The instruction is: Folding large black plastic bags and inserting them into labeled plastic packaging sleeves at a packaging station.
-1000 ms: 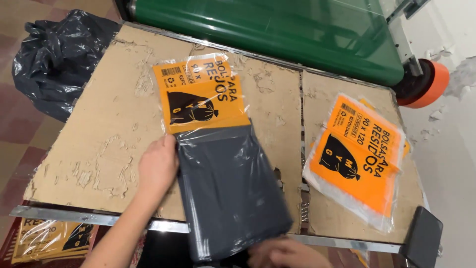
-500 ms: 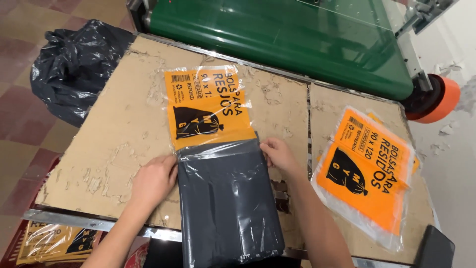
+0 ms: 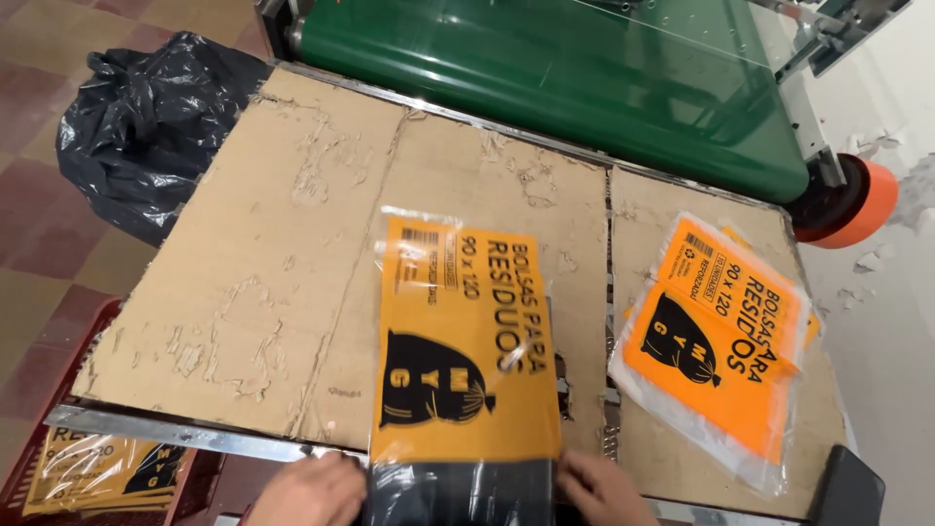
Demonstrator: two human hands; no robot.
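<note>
Both hands, left (image 3: 310, 490) and right (image 3: 602, 489), pinch the bag pack (image 3: 464, 360) at its dark lower end; more packs (image 3: 719, 343) lie right of the fingers.

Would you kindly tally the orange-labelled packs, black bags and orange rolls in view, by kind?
Orange-labelled packs: 3 – one at the left hand and right hand, a stack on the right, one in the red crate.
Filled black bags: 1.
Orange rolls: 1.
Total: 5.
</note>
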